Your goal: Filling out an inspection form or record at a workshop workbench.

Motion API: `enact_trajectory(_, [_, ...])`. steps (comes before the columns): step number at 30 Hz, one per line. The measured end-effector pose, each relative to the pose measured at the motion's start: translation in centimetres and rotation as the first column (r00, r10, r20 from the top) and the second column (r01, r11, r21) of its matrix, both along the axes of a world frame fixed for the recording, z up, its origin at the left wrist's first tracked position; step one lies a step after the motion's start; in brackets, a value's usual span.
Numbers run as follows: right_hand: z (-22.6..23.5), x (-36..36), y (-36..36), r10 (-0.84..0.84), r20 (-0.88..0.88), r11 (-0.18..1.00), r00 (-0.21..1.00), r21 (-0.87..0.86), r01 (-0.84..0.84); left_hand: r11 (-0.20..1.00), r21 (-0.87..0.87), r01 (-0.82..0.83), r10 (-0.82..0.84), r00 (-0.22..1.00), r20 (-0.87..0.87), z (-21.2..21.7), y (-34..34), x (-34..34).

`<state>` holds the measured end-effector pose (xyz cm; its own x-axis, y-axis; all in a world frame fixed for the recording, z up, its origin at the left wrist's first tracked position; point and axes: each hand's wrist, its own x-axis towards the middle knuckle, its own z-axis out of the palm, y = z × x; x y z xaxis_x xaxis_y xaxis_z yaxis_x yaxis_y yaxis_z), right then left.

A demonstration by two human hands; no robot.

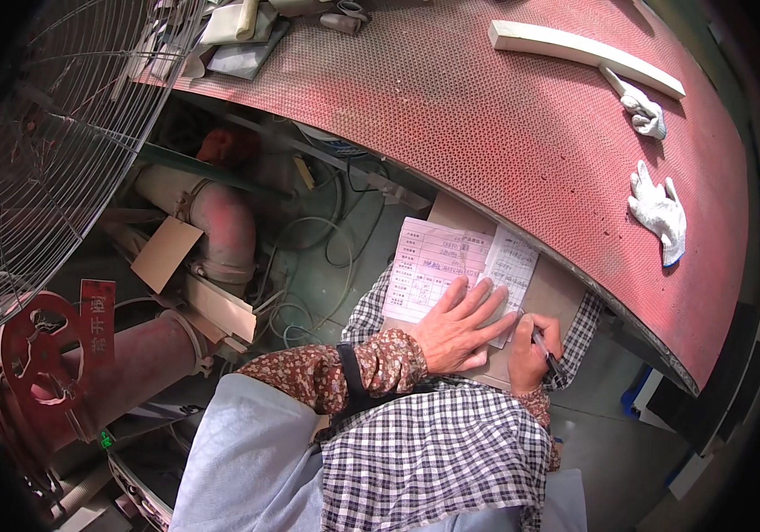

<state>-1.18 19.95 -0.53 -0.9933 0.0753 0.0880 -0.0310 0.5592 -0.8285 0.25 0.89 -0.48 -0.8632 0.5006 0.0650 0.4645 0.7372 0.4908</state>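
My left hand [458, 328] lies flat with fingers spread, pressing on a pink printed form [417, 266] and a narrower white paper slip [514, 255] filled with handwriting. Beside it, my right hand [532, 356] grips a dark pen [539, 340], its tip hidden near the slip's lower part. Under the papers is a brown cardboard sheet [555, 297], resting over my lap at the table's near edge. A black-and-white checked cloth [433, 448] covers my lap, and patterned sleeves [380, 368] cover my forearms.
The red mesh-topped table [433, 106] curves across ahead. On it lie two white work gloves [661, 217], a white bar [584, 58] and grey scraps [247, 53]. At left stand a wire fan guard [70, 124], a red handwheel [38, 355] and thick pipes [220, 217]; cables [335, 235] trail on the floor.
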Motion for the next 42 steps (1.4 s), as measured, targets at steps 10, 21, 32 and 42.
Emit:
enact_trajectory(10, [0.05,0.00,-0.02,-0.002,0.009,1.000,1.000,-0.005,0.002,1.000,-0.001,-0.008,0.008,1.000,-0.010,0.11,-0.01,-0.01])
enact_trajectory(21, [-0.06,0.03,0.10,0.006,0.016,1.000,1.000,0.018,-0.006,1.000,-0.008,-0.008,0.008,1.000,-0.025,0.10,-0.02,-0.06])
enact_trajectory(32, [0.05,-0.04,-0.02,0.001,0.014,1.000,1.000,-0.007,-0.001,1.000,0.000,-0.018,0.018,0.999,-0.034,0.01,0.04,0.01])
enact_trajectory(42, [0.15,-0.02,-0.02,0.001,0.019,1.000,1.000,0.001,-0.001,1.000,0.002,-0.016,0.016,0.999,-0.027,0.08,-0.03,-0.02])
